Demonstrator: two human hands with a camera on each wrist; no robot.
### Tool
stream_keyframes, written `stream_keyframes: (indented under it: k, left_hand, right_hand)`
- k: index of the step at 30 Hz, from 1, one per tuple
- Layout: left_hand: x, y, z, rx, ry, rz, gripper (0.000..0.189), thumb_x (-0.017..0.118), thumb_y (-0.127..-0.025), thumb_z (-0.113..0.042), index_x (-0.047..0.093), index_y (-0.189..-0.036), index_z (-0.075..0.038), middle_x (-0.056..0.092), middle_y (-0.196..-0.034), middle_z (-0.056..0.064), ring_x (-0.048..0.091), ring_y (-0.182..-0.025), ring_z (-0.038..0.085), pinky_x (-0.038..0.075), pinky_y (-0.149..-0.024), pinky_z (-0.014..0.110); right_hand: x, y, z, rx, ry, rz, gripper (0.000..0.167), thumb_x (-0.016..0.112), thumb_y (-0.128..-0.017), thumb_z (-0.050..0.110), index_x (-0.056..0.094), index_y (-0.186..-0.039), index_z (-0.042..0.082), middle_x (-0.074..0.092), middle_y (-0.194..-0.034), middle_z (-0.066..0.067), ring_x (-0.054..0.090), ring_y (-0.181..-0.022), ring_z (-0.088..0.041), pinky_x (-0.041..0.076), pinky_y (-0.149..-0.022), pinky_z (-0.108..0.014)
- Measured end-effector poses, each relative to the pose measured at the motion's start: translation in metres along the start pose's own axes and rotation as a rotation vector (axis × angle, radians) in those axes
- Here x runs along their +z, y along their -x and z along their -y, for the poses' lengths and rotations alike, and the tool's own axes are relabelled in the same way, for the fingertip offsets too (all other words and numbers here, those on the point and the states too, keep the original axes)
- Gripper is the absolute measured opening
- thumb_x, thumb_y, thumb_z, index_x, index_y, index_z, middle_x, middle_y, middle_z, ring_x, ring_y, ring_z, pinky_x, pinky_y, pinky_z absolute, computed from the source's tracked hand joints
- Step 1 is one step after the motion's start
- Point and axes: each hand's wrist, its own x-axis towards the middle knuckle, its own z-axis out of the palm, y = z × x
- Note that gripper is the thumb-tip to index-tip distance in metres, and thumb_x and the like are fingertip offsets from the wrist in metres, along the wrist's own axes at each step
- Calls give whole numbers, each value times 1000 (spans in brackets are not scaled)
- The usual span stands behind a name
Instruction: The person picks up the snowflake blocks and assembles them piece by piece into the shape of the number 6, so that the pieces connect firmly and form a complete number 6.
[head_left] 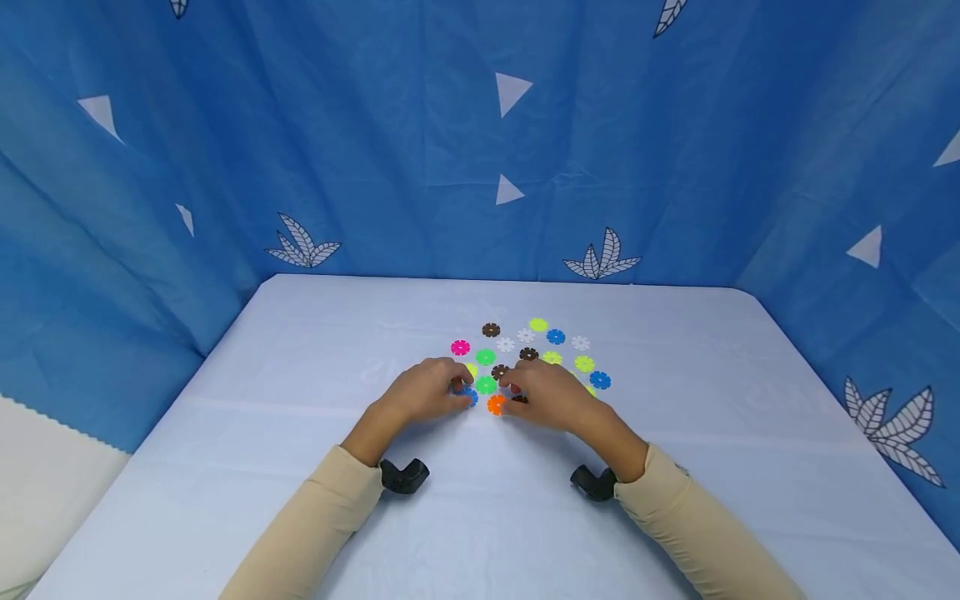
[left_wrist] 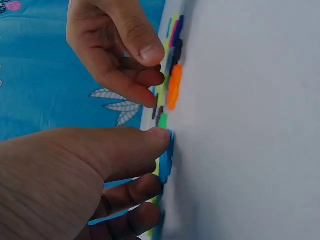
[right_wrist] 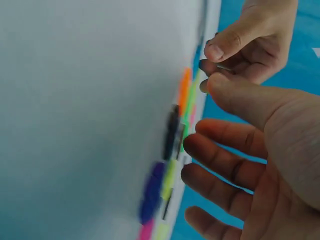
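Several flat, notched plastic discs lie on the white table. My left hand [head_left: 431, 390] is over the near left edge of the group, thumb tip right at a blue disc [left_wrist: 168, 160] and the other fingers spread beside it. Facing it, my right hand [head_left: 551, 393] hovers with relaxed fingers and nothing between them. Its thumb comes close to an orange disc [head_left: 496, 405], and a dark brown disc [head_left: 519, 401] is partly hidden under it. Between the hands lie a green disc [head_left: 486, 385] and a brown disc [head_left: 499, 372].
Beyond the hands are a pink disc [head_left: 460, 347], a white disc [head_left: 581, 342], a yellow disc [head_left: 584, 363] and a blue disc [head_left: 600, 380]. A blue patterned curtain [head_left: 420, 167] stands behind the white table [head_left: 337, 333]. Black wrist mounts [head_left: 405, 477] stick out near both cuffs.
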Motion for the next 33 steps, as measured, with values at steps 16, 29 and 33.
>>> stream_keyframes:
  k: [16,29,33]
  left_hand:
    - [2,-1,6,47,115,0,22,84,-85,-19,68,-98,-11,60,-85,-2,54,-79,15,49,-75,30]
    - [5,0,4,-20,615,91,13,69,-94,-1,70,-106,-1,69,-83,6,69,-70,19,57,-68,31]
    - [6,0,4,-24,677,114,12,67,-95,-1,70,-106,1,70,-82,8,69,-69,20,58,-67,33]
  right_hand:
    - [6,-6,0,60,-195,35,22,79,-89,12,58,-88,15,53,-75,2,51,-71,-16,43,-63,-29]
    - [7,-3,-1,-24,-185,-23,15,76,-90,9,65,-84,16,54,-70,9,51,-65,-12,44,-60,-27]
    - [5,-2,1,-1,-180,-21,18,77,-89,10,63,-82,19,56,-70,10,53,-66,-11,47,-62,-28]
